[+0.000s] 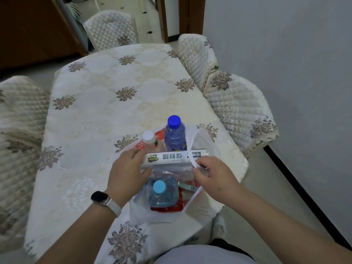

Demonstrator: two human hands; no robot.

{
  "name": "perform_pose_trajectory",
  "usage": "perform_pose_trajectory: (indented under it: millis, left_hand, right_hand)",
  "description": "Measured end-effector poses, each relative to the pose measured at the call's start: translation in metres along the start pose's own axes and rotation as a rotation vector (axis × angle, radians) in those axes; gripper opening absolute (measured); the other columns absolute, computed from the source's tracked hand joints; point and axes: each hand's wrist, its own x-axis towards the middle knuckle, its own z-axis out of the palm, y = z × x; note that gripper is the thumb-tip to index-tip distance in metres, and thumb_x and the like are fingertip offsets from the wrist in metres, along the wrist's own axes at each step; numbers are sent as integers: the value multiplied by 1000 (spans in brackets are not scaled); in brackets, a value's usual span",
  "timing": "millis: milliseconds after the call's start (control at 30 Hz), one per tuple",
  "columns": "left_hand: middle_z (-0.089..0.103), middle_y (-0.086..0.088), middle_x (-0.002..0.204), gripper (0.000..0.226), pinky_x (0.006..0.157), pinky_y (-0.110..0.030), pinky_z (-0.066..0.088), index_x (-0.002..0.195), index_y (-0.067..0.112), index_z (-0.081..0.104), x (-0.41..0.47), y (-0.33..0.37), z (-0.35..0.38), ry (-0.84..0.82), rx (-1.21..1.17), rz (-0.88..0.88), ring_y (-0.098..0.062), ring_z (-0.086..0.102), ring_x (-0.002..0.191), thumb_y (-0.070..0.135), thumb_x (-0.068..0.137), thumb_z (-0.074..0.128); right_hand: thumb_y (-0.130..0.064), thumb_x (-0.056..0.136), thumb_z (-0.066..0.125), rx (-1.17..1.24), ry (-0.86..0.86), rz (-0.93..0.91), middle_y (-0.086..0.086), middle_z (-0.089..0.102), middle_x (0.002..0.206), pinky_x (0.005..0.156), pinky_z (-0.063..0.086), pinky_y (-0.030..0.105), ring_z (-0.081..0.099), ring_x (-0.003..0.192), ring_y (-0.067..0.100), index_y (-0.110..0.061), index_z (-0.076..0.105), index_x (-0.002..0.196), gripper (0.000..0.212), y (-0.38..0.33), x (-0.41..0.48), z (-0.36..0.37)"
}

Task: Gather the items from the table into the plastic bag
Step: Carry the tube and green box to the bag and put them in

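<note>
Two hands meet at the lower centre of the frame. The left hand [127, 168] curls its fingers round the left end of the cling-film roll [177, 158]. The right hand [211, 176] pinches a white handle [194, 162] of the plastic bag [141, 208], holding the mouth up. The roll lies level across that mouth, its long axis running frame left to right, just below two upright bottles [174, 134]. Kept crosswise, it could bridge the rim or tip those bottles. A slipped handle would let the mouth sag shut.

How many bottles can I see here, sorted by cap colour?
Dark-blue-capped bottle: 1
White-capped bottle: 1
Light-blue-capped bottle: 1
Total: 3
</note>
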Motion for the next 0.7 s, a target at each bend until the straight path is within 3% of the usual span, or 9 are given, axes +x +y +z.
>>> perform_pose_trajectory:
  millis: [100,167,233,300,333,400,500,567,700]
  left_hand:
    - [49,-9,137,74,99,-47,48,138,17,48,-37,-10,-5,42,-106,-256,-30,47,125,28,74,82]
    - [43,-5,140,78,103,-47,45,142,19,38,-63,-14,-6,61,-261,-499,-26,42,129,27,77,80]
    - [53,-3,122,60,88,-43,51,132,18,46,-83,-14,-7,41,-455,-713,-23,54,110,28,81,76]
    - [58,-3,81,19,63,-36,44,90,14,55,-97,-11,-7,13,-657,-818,-21,55,71,27,88,69]
    - [51,-9,66,30,57,-34,36,73,11,48,-103,-10,-8,21,-731,-827,-20,47,58,26,91,66]
    - [53,-22,64,40,56,-33,35,63,9,46,-109,-8,-10,64,-806,-800,-21,44,54,30,94,63]
    - [60,-13,62,36,54,-31,44,67,9,59,-105,8,-29,129,-847,-714,-26,50,57,31,95,60]
    - [55,-9,56,37,47,-22,36,71,-2,57,-99,23,-43,176,-835,-631,-15,45,51,24,96,59]
    - [46,-24,62,44,60,-33,38,72,-9,49,-93,42,-67,306,-957,-492,-28,44,57,27,95,59]
  right_hand:
    - [-28,86,54,-54,36,-63,3,50,60,66,40,36,47,67,15,-9,50,62,31,-3,-5,8]
    - [-27,88,56,-45,70,-55,3,50,61,66,40,36,46,66,16,-8,51,63,32,-7,-6,11]
    - [-26,91,56,-23,79,-12,3,53,65,66,44,37,51,67,15,-10,52,66,29,-10,-6,15]
    - [-27,92,56,1,72,34,1,57,69,68,48,40,56,69,17,-15,54,72,23,-9,-5,17]
    - [-28,93,56,20,62,55,1,59,71,68,50,42,60,70,18,-19,55,74,20,-9,-4,18]
    - [-31,93,55,83,42,79,3,60,71,67,53,44,65,69,22,-23,55,76,19,-11,-3,17]
    - [-28,95,55,76,51,64,1,54,63,61,48,36,55,60,13,-23,53,71,25,-18,1,10]
    - [-24,95,56,92,87,30,-2,50,59,56,37,26,45,56,11,-20,53,70,26,-27,7,-2]
    - [-22,94,55,212,157,-76,13,57,66,60,42,34,52,65,28,-8,57,75,24,-52,21,-35]
